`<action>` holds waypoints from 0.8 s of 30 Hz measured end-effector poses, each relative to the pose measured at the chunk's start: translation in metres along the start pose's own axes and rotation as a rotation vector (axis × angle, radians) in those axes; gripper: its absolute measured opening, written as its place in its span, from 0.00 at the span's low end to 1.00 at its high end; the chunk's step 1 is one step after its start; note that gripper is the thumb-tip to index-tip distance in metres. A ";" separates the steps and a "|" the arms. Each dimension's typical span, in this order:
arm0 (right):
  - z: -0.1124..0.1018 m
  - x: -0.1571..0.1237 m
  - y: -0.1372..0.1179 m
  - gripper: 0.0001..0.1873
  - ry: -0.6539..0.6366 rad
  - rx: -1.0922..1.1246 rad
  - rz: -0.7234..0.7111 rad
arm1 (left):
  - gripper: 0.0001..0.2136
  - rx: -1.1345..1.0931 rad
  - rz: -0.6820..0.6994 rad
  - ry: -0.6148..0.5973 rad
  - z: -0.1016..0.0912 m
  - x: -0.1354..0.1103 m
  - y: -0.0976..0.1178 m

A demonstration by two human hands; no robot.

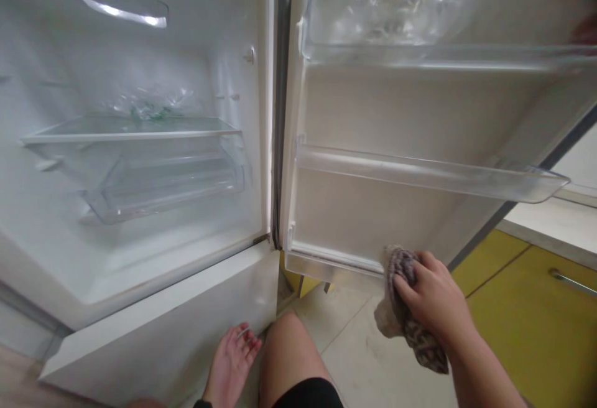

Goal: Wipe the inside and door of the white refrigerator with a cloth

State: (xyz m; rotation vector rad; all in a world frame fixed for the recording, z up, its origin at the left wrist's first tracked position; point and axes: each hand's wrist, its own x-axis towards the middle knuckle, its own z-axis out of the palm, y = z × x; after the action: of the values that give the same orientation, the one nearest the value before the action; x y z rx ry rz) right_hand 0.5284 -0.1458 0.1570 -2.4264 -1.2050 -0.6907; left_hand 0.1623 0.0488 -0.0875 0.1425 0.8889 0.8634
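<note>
Head view shows, far left of the grip, the open fridge with its glass shelf [130, 127] and clear drawer [163, 187]; lower down, the left hand [233, 358] lies loose with its fingers apart, holding nothing, its tips by the white lower door [177, 327]; a bare knee [289, 346] sits just right of it; next comes the bottom ledge [336, 259] of the fridge door, and the cloth [400, 271] is pressed on the ledge's right end; the right hand [431, 299] is closed tight round the cloth, with a tail of it hanging below the grip; the clear door shelf [420, 175] is above the grip and the yellow cupboard [536, 308] is to its right; I think the wipe goes best with a flat, firm push along the ledge toward the left, right into the corner where dirt hides; bunch the hanging tail in so it does not drag on the floor [364, 346]; go low so the knuckles miss the shelf above.
</note>
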 end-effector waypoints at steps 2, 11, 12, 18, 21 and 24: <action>0.003 0.006 -0.036 0.17 -0.067 -0.037 -0.122 | 0.09 -0.031 0.009 -0.115 0.002 0.001 0.002; 0.010 0.026 -0.154 0.13 -0.184 0.024 -0.303 | 0.07 -0.057 0.038 -0.320 0.063 -0.027 0.024; 0.010 0.027 -0.158 0.12 -0.191 0.036 -0.316 | 0.07 -0.050 0.047 -0.339 0.071 -0.029 0.025; 0.007 0.025 -0.140 0.09 -0.257 0.200 -0.226 | 0.09 0.102 0.088 -0.512 0.110 -0.034 0.028; 0.002 0.018 -0.119 0.10 -0.243 0.178 -0.139 | 0.11 0.341 0.202 -0.603 0.125 -0.032 0.031; -0.008 0.011 -0.095 0.12 -0.208 0.044 -0.087 | 0.14 0.777 0.487 -0.622 0.138 -0.035 0.040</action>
State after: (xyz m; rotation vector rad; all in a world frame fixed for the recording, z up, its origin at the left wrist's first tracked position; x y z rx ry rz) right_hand 0.4552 -0.0877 0.1778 -2.4695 -1.3963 -0.4374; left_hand 0.2277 0.0822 0.0415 1.2768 0.5534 0.7995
